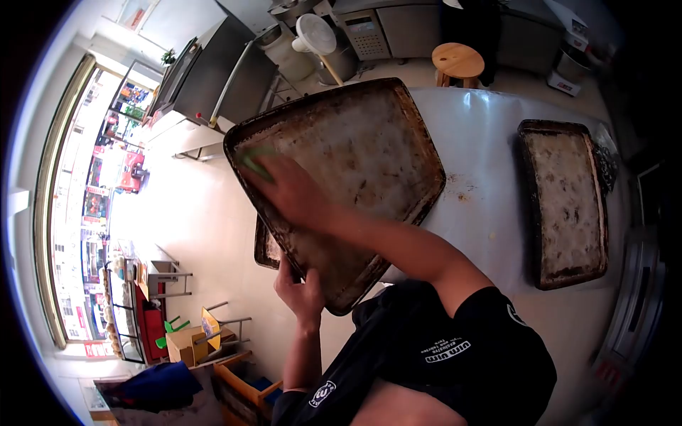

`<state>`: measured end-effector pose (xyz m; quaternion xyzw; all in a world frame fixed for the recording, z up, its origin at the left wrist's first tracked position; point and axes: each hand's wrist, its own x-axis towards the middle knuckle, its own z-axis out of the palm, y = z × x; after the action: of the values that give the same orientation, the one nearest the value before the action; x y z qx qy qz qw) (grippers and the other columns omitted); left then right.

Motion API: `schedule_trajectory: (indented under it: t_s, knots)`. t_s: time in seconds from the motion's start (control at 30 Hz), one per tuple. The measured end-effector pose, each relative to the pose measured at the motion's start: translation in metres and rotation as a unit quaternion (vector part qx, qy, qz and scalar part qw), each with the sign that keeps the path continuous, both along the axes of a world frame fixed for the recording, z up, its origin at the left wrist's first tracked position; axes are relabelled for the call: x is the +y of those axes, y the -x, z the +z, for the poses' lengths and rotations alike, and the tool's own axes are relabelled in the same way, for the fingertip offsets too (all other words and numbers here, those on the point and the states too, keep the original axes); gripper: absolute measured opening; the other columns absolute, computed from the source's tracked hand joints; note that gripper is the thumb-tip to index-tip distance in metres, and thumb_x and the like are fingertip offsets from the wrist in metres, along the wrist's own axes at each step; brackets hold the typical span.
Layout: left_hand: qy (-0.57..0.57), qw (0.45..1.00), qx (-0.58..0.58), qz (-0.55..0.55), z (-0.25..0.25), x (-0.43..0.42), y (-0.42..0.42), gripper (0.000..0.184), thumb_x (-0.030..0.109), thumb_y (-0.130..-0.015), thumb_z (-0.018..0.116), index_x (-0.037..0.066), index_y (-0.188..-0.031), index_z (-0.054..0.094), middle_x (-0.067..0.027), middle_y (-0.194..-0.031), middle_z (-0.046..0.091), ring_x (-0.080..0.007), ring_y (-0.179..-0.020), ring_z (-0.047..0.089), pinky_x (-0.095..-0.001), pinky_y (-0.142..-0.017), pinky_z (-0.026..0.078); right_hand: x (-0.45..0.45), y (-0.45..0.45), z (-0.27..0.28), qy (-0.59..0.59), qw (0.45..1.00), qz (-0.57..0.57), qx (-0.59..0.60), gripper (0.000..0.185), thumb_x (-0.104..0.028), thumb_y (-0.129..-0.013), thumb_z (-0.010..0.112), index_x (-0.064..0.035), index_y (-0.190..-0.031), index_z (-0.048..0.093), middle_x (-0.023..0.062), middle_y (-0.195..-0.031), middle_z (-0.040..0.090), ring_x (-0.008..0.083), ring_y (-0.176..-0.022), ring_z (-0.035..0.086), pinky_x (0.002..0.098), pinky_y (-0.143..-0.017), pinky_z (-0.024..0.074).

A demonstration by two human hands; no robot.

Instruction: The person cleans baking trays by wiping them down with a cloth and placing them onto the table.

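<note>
A large, stained baking tray [348,149] is tilted up in front of me, its rim dark and browned. My left hand [302,290] grips the tray's lower left edge, thumb over the rim. Pressed to the inside of the tray near its upper left corner, my right hand [291,190] is closed on a green scrubbing pad [257,162], which is partly hidden and blurred. Behind the held tray, part of another baking tray [267,245] shows. A third baking tray [565,202] lies on the table at the right.
Dark crumbs lie on the pale table [483,206] beside the tray. A clear plastic bag [605,153] sits by the right-hand tray. Beyond the table are a round wooden stool [458,62] and a person in dark clothing [470,32]. Steel equipment [227,78] stands at upper left.
</note>
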<state>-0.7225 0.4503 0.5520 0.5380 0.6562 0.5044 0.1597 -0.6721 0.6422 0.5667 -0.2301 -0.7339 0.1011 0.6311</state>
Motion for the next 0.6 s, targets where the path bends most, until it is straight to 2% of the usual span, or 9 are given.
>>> schedule_trajectory:
  t_s: [0.1, 0.13, 0.23, 0.27, 0.33, 0.4, 0.47, 0.57, 0.6]
  knots:
    - [-0.044, 0.995, -0.082, 0.015, 0.004, 0.003, -0.011, 0.061, -0.002, -0.077, 0.056, -0.010, -0.138, 0.056, -0.0123, -0.107, 0.072, -0.0146, -0.095, 0.066, -0.0277, -0.087, 0.053, 0.027, -0.015, 0.020, -0.013, 0.999, -0.033, -0.028, 0.045, -0.015, -0.092, 0.060, -0.0138, -0.137, 0.062, 0.0181, -0.134, 0.056, 0.0367, -0.119, 0.057, 0.0442, -0.101, 0.0460]
    - [-0.051, 0.996, -0.065, 0.028, 0.000, 0.004, -0.006, 0.064, -0.001, -0.074, 0.058, -0.010, -0.138, 0.056, -0.0139, -0.101, 0.073, -0.0161, -0.090, 0.068, -0.0295, -0.083, 0.054, 0.039, -0.014, 0.010, -0.044, 0.998, -0.034, -0.005, 0.040, -0.008, -0.091, 0.058, -0.0121, -0.131, 0.065, 0.0178, -0.129, 0.059, 0.0364, -0.121, 0.057, 0.0460, -0.100, 0.0469]
    - [0.006, 0.997, 0.049, 0.055, 0.010, -0.010, -0.003, 0.067, 0.000, -0.072, 0.059, -0.010, -0.138, 0.056, -0.0168, -0.097, 0.071, -0.0193, -0.087, 0.069, -0.0312, -0.081, 0.054, 0.072, -0.057, -0.033, 0.003, 0.995, -0.100, 0.002, 0.043, -0.001, -0.088, 0.057, -0.0108, -0.129, 0.066, 0.0179, -0.126, 0.061, 0.0375, -0.120, 0.058, 0.0473, -0.101, 0.0470]
    - [0.016, 0.997, 0.053, 0.046, 0.013, -0.015, -0.003, 0.068, 0.000, -0.071, 0.060, -0.010, -0.138, 0.055, -0.0183, -0.098, 0.071, -0.0227, -0.086, 0.070, -0.0316, -0.080, 0.055, 0.089, -0.072, -0.062, 0.056, 0.990, -0.127, 0.014, 0.045, 0.001, -0.086, 0.057, -0.0100, -0.128, 0.066, 0.0183, -0.127, 0.062, 0.0382, -0.119, 0.058, 0.0475, -0.102, 0.0469]
    - [-0.004, 0.996, 0.084, 0.029, 0.007, -0.021, -0.002, 0.070, 0.000, -0.071, 0.061, -0.010, -0.139, 0.054, -0.0182, -0.099, 0.070, -0.0235, -0.086, 0.070, -0.0318, -0.079, 0.055, 0.125, -0.112, -0.119, 0.153, 0.970, -0.188, 0.017, 0.047, 0.004, -0.083, 0.056, -0.0082, -0.127, 0.065, 0.0200, -0.128, 0.063, 0.0409, -0.116, 0.059, 0.0474, -0.102, 0.0466]
    - [0.015, 0.993, 0.116, -0.002, 0.009, -0.032, 0.003, 0.071, 0.001, -0.070, 0.063, -0.010, -0.139, 0.053, -0.0192, -0.101, 0.071, -0.0281, -0.087, 0.072, -0.0338, -0.080, 0.056, 0.180, -0.160, -0.180, 0.193, 0.949, -0.249, -0.015, 0.044, 0.003, -0.084, 0.055, -0.0069, -0.127, 0.064, 0.0214, -0.127, 0.064, 0.0422, -0.114, 0.059, 0.0479, -0.100, 0.0476]
    - [0.015, 0.990, 0.139, -0.017, 0.014, -0.031, 0.002, 0.070, 0.001, -0.071, 0.063, -0.011, -0.139, 0.053, -0.0204, -0.101, 0.071, -0.0308, -0.088, 0.072, -0.0353, -0.081, 0.056, 0.208, -0.197, -0.179, 0.235, 0.928, -0.289, -0.028, 0.043, 0.002, -0.086, 0.054, -0.0054, -0.127, 0.062, 0.0224, -0.121, 0.065, 0.0445, -0.112, 0.059, 0.0503, -0.096, 0.0488]
    - [0.019, 0.985, 0.170, -0.019, 0.016, -0.030, -0.002, 0.069, 0.002, -0.071, 0.063, -0.011, -0.138, 0.053, -0.0217, -0.102, 0.070, -0.0337, -0.089, 0.071, -0.0369, -0.081, 0.056, 0.221, -0.231, -0.176, 0.377, 0.876, -0.301, 0.009, 0.044, 0.001, -0.088, 0.050, -0.0071, -0.130, 0.060, 0.0238, -0.114, 0.065, 0.0447, -0.113, 0.060, 0.0503, -0.097, 0.0486]
    - [0.022, 0.983, 0.180, -0.018, 0.018, -0.030, -0.001, 0.069, 0.002, -0.071, 0.063, -0.011, -0.138, 0.054, -0.0221, -0.103, 0.070, -0.0345, -0.089, 0.071, -0.0373, -0.081, 0.056, 0.223, -0.236, -0.182, 0.364, 0.885, -0.289, 0.006, 0.041, 0.000, -0.090, 0.050, -0.0063, -0.129, 0.060, 0.0238, -0.114, 0.065, 0.0448, -0.113, 0.060, 0.0503, -0.097, 0.0486]
